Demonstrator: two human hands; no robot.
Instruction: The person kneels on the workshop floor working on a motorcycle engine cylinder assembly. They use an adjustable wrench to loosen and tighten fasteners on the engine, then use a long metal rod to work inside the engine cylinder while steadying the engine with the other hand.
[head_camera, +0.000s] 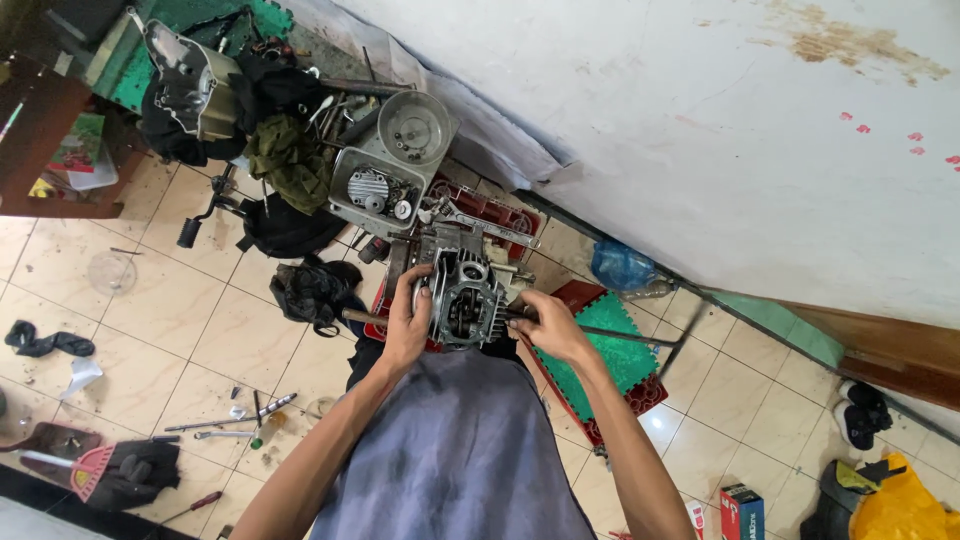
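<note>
The left hand (405, 325) grips the side of the small engine block (462, 295) on the floor; the right hand (550, 328) is closed around a long-handled tool (610, 337) at its other side. The block looks partly stripped: removed covers fill the metal trays (385, 160) beyond, loose tools (235, 412) scattered on tiles.

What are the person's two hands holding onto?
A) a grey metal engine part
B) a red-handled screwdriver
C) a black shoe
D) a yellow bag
A: the left hand and the right hand grip either side of the grey metal engine part, while the yellow bag, the screwdriver and the black shoe lie untouched on the tiled floor.
</note>
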